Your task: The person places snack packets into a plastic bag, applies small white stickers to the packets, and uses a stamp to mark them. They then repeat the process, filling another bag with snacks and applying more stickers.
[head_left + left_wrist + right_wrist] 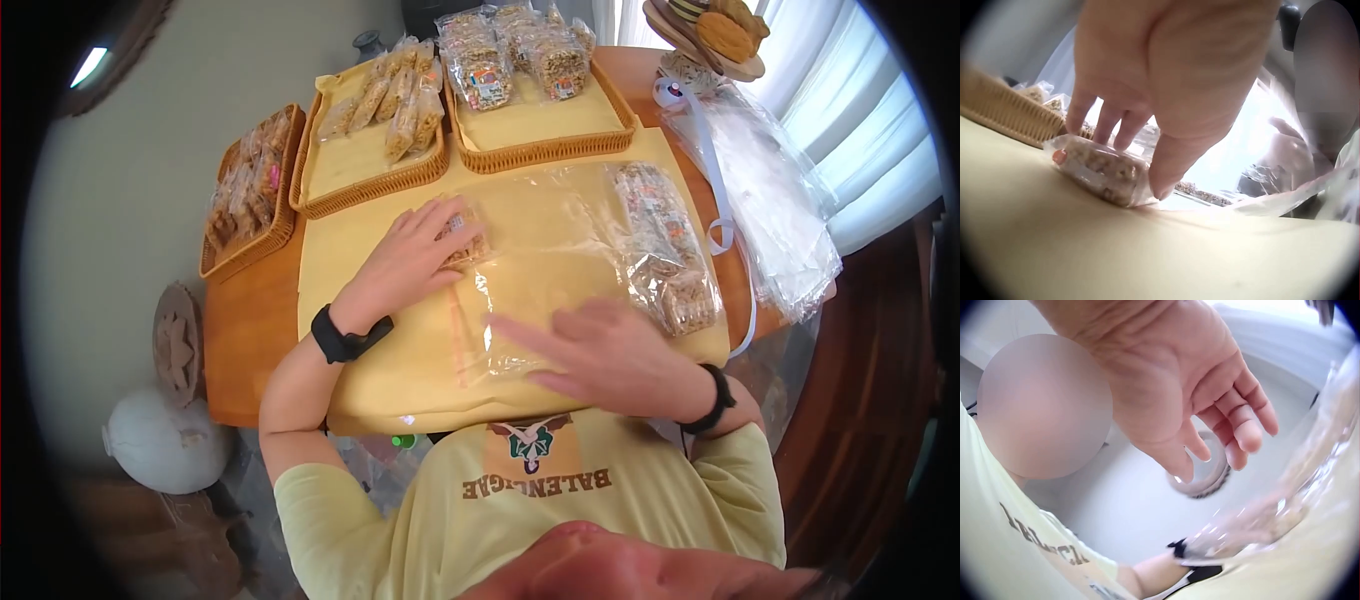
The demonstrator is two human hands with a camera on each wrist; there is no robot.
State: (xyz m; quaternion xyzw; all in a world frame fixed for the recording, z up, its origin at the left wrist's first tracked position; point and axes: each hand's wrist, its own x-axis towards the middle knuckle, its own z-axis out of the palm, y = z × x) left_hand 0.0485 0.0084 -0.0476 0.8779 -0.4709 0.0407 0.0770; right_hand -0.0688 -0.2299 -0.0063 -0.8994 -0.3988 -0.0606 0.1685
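At the centre left of the cloth, my left hand (415, 255) lies over a small wrapped snack packet (462, 238). In the left wrist view, the hand (1166, 81) holds the packet (1100, 172) between the fingertips and the thumb. A large clear plastic bag (550, 215) lies flat from beside that packet to the right, with a row of snack packets (665, 250) at its right end. My right hand (610, 355), blurred, is above the bag's near edge with the index finger extended. In the right wrist view, the hand (1179, 387) has loosely bent fingers and holds nothing.
Wicker trays of wrapped snacks stand at the far left (250, 250), back left (375, 190) and back centre (545, 150). Stacked clear bags (765, 200) and a pale ribbon (715, 170) lie at the right. Decorative bread (725, 40) is at the back right.
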